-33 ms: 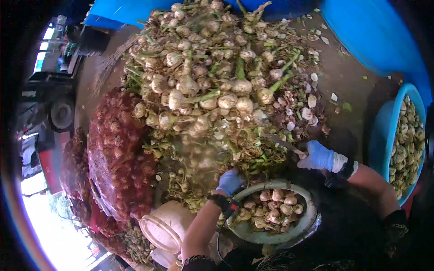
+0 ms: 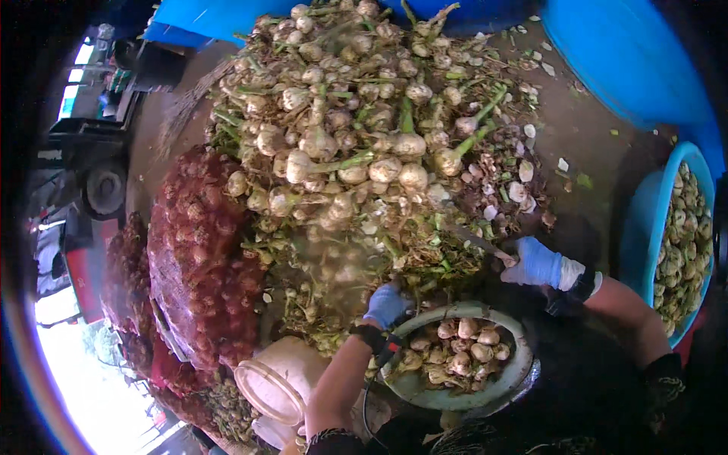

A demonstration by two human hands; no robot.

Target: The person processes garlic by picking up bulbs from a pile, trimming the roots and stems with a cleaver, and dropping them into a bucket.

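My right hand (image 2: 535,263), in a blue glove, grips a knife (image 2: 478,241) whose blade points left over cut stalks and leaves. Just beyond the rim of a pale oval basin (image 2: 521,334) is my left hand (image 2: 387,305), also gloved in blue. Its fingers look curled, and whatever they hold is hidden. Trimmed garlic bulbs (image 2: 460,345) lie in the basin, close to me. Ahead of both hands rises a large heap of garlic (image 2: 356,144), many bulbs still with green stalks and roots.
Red mesh sacks (image 2: 199,258) full of bulbs stand on the left. A white bucket (image 2: 277,383) lies tipped beside my left forearm. At the right is a blue tub (image 2: 644,243) of garlic. Peel scraps (image 2: 523,182) litter the floor, with a large blue container (image 2: 629,61) behind.
The view has shifted very slightly. Both hands, the knife and the garlic otherwise stay as they were.
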